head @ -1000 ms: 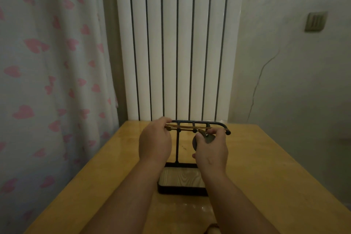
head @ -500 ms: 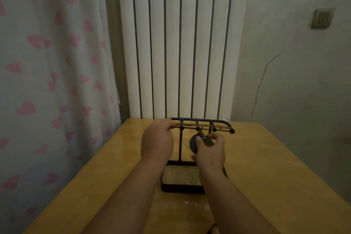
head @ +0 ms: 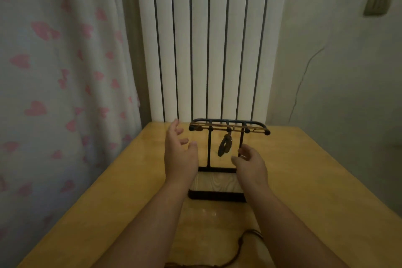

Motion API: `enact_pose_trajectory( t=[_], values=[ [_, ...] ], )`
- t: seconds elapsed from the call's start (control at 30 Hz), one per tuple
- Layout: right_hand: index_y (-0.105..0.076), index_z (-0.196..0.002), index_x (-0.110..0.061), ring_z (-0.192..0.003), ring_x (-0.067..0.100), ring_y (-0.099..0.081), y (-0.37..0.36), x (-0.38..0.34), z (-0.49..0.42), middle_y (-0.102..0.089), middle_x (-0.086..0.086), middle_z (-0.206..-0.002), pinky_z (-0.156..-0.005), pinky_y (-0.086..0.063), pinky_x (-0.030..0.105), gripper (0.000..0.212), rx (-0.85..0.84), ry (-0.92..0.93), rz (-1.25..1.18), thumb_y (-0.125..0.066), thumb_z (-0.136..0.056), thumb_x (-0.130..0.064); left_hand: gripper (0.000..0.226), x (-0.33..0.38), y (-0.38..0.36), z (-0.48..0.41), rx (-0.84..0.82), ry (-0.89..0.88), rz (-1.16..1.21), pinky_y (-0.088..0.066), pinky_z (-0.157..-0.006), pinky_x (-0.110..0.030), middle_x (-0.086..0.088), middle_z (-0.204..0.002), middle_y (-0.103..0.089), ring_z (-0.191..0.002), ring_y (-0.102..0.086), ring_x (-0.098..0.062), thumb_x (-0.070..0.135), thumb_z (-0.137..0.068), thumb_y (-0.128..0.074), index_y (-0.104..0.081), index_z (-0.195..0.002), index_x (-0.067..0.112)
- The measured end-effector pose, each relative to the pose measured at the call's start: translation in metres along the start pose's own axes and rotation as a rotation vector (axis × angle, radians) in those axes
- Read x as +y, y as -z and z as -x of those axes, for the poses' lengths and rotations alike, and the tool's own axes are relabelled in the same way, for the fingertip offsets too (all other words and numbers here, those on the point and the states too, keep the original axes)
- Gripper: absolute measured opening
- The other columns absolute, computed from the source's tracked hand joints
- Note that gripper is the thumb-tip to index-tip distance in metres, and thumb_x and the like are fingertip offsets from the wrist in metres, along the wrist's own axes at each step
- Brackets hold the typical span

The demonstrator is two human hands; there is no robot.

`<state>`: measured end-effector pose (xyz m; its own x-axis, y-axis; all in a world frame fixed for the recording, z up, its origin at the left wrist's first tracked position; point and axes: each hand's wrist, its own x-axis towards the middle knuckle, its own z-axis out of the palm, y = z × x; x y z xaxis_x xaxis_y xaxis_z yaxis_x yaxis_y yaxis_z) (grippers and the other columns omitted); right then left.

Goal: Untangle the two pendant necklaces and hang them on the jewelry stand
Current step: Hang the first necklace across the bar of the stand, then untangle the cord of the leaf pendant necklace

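A wooden table (head: pixel 315 180) stands against a white radiator (head: pixel 206 39). On it, the jewelry stand (head: pixel 217 185) carries one necklace (head: pixel 226 148), its cord along the top bar, its pendant hanging. Left hand (head: pixel 180 156) and right hand (head: pixel 252 165) hover released beside it. A second necklace (head: pixel 245 243) lies near, partly hidden.

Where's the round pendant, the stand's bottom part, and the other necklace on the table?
Round pendant (head: pixel 225 148), head view, middle of the dark ring.
Stand base (head: pixel 215 183), head view, pale wooden inlay.
Other necklace (head: pixel 243 243), head view, dark cord near the right forearm.
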<state>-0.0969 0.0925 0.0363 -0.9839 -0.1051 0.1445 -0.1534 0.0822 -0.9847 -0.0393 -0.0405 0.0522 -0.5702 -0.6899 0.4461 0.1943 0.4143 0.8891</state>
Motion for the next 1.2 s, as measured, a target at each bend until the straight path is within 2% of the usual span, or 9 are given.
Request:
enact_pose_trajectory(
  t=[0.1, 0.23, 0.43, 0.6, 0.67, 0.8, 0.93, 1.1, 1.2],
  values=[
    [-0.052, -0.124, -0.021, -0.088, 0.008, -0.053, 0.015, 0.006, 0.008, -0.057, -0.004, -0.109, -0.068, -0.043, 0.025, 0.031, 0.080, -0.045, 0.019, -0.056, -0.094, -0.013, 0.041, -0.004, 0.008, 0.009, 0.015, 0.071, -0.055, -0.038, -0.062, -0.013, 0.007, -0.109, -0.055, -0.085, -0.055, -0.003, 0.014, -0.094, -0.059, -0.047, -0.132, 0.025],
    [-0.062, -0.092, -0.020, -0.083, 0.013, -0.056, 0.036, 0.016, 0.017, -0.063, 0.001, -0.100, -0.074, -0.049, 0.034, 0.005, 0.037, -0.070, 0.192, -0.058, -0.091, -0.016, 0.016, -0.008, 0.014, 0.027, -0.154, 0.113, -0.154, -0.037, -0.059, -0.015, 0.007, -0.098, -0.061, -0.083, -0.055, -0.002, 0.018, -0.094, -0.059, -0.061, -0.108, 0.025],
    [-0.070, -0.096, -0.024, -0.090, 0.009, -0.059, 0.068, 0.017, 0.037, -0.065, -0.005, -0.100, -0.068, -0.047, 0.021, 0.010, -0.437, -0.168, 0.692, -0.069, -0.086, -0.021, 0.011, -0.008, 0.015, 0.063, -0.572, 0.115, -0.359, -0.047, -0.072, -0.022, 0.012, -0.094, -0.063, -0.090, -0.059, -0.005, 0.026, -0.092, -0.064, -0.061, -0.085, 0.035],
    [-0.073, -0.099, -0.025, -0.086, 0.011, -0.062, 0.074, 0.025, 0.055, -0.067, -0.004, -0.098, -0.079, -0.055, 0.029, 0.022, -0.458, -0.205, 0.901, -0.078, -0.078, -0.020, 0.008, -0.011, 0.011, 0.093, -0.848, 0.083, -0.514, -0.051, -0.085, -0.025, 0.018, -0.099, -0.063, -0.093, -0.057, 0.001, 0.035, -0.090, -0.065, -0.063, -0.090, 0.042],
    [-0.074, -0.093, -0.025, -0.081, 0.012, -0.064, 0.073, 0.029, 0.060, -0.069, -0.003, -0.093, -0.079, -0.058, 0.033, 0.016, -0.416, -0.185, 0.908, -0.078, -0.078, -0.022, 0.004, -0.012, 0.009, 0.103, -0.862, 0.070, -0.541, -0.052, -0.085, -0.027, 0.018, -0.096, -0.064, -0.091, -0.058, 0.001, 0.040, -0.087, -0.067, -0.065, -0.091, 0.041],
    [-0.073, -0.088, -0.024, -0.084, 0.013, -0.063, 0.070, 0.037, 0.063, -0.069, -0.003, -0.090, -0.084, -0.056, 0.035, 0.007, -0.399, -0.090, 0.946, -0.070, -0.085, -0.030, 0.028, -0.016, 0.002, 0.114, -0.865, 0.030, -0.643, -0.052, -0.076, -0.027, 0.015, -0.094, -0.066, -0.086, -0.060, -0.002, 0.049, -0.079, -0.072, -0.070, -0.102, 0.034],
    [-0.066, -0.096, -0.021, -0.082, 0.012, -0.063, 0.070, 0.035, 0.062, -0.068, -0.004, -0.086, -0.081, -0.054, 0.033, 0.011, -0.408, -0.035, 0.817, -0.058, -0.094, -0.027, 0.017, -0.015, 0.000, 0.114, -0.817, -0.022, -0.657, -0.046, -0.071, -0.023, 0.012, -0.093, -0.066, -0.082, -0.059, -0.002, 0.032, -0.089, -0.066, -0.071, -0.105, 0.029],
    [-0.068, -0.094, -0.008, -0.054, 0.014, -0.048, 0.071, 0.023, 0.058, -0.055, 0.002, -0.064, -0.052, -0.040, 0.028, 0.033, -0.471, -0.157, 0.468, -0.051, -0.099, -0.036, 0.011, -0.017, 0.017, 0.091, -0.535, 0.480, -0.131, -0.059, -0.066, -0.035, -0.008, -0.078, -0.067, -0.069, -0.065, -0.020, 0.012, -0.094, -0.059, -0.068, -0.099, 0.011],
    [-0.070, -0.098, -0.003, -0.056, 0.014, -0.042, 0.073, 0.020, 0.048, -0.049, 0.001, -0.066, -0.053, -0.034, 0.029, 0.043, -0.486, -0.241, 0.333, -0.045, -0.101, -0.038, 0.015, -0.023, 0.033, 0.064, -0.421, 0.452, -0.288, -0.047, -0.056, -0.027, -0.004, -0.076, -0.064, -0.062, -0.055, -0.014, 0.007, -0.092, -0.060, -0.071, -0.102, 0.008]
  ],
)
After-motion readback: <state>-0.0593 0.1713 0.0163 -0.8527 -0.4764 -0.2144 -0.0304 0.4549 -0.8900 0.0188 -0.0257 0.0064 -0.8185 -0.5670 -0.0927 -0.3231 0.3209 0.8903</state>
